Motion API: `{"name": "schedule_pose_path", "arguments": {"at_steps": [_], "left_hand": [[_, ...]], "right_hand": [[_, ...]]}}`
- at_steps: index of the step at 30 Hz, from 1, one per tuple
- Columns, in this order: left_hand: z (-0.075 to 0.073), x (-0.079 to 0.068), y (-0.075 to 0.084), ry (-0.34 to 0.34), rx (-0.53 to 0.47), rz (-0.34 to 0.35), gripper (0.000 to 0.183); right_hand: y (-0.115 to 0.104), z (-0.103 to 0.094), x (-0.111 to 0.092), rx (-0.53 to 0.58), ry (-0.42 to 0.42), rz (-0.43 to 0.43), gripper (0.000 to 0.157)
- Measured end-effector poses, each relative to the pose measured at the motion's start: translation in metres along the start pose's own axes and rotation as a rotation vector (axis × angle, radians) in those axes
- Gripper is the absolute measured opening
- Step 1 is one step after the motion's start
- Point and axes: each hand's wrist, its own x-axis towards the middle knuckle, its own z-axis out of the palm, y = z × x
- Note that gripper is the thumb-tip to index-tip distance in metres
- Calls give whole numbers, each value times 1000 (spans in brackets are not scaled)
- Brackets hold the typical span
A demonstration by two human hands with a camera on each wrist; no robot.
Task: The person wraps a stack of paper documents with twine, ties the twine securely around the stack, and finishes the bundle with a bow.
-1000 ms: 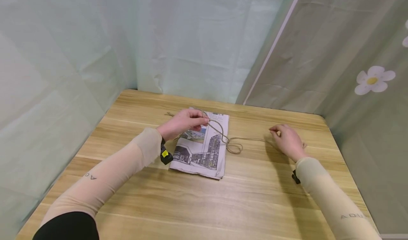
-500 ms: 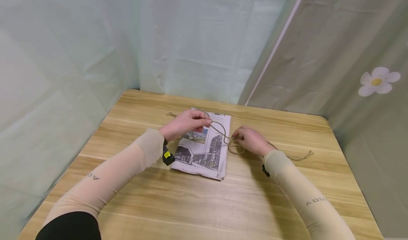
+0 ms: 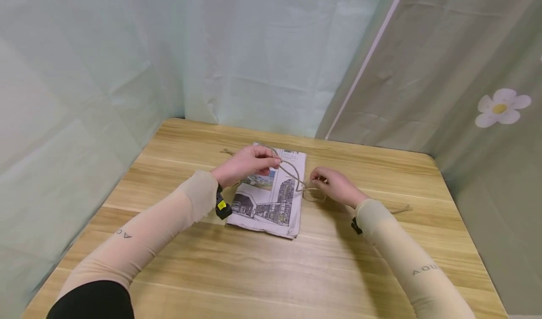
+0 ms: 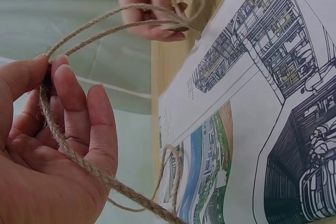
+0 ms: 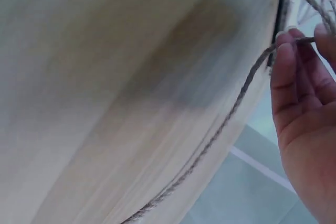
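Observation:
A folded newspaper [image 3: 264,211] with printed building drawings lies on the wooden table, and a brown twine [image 3: 295,171] runs over it. Above the paper's upper part, my left hand [image 3: 247,163] pinches the twine between thumb and index finger; in the left wrist view two strands [image 4: 110,20] stretch from those fingertips toward the other hand. My right hand [image 3: 334,186] is just beyond the paper's right edge and pinches the twine near a small loop [image 3: 312,195]. From it the twine [image 5: 220,129] trails off in the right wrist view. The twine's path under the paper is hidden.
The wooden table [image 3: 262,272] has a pale curtain [image 3: 262,65] behind it and a grey-brown curtain [image 3: 423,74] with a white flower at the right. One twine end [image 3: 227,152] sticks out left of the newspaper, another end [image 3: 402,209] lies right of my right wrist.
My right hand has come left from the far right to the newspaper's right edge and taken hold of the twine near the loop. My left hand has stayed almost still, pinching the twine.

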Motion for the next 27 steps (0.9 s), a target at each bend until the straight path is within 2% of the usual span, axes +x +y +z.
{"name": "schedule_pose_path", "arguments": {"at_steps": [5, 11, 22, 27], "left_hand": [[1, 0, 0, 1, -25, -6, 28], [1, 1, 0, 5, -37, -9, 28], [0, -1, 2, 14, -10, -16, 30], [1, 0, 2, 17, -23, -15, 28]], "right_hand": [[-9, -6, 1, 80, 58, 53, 6], [-12, -20, 0, 44, 173, 167, 13], [31, -50, -34, 95, 271, 406, 26], [49, -59, -45, 188, 326, 508, 30]]}}
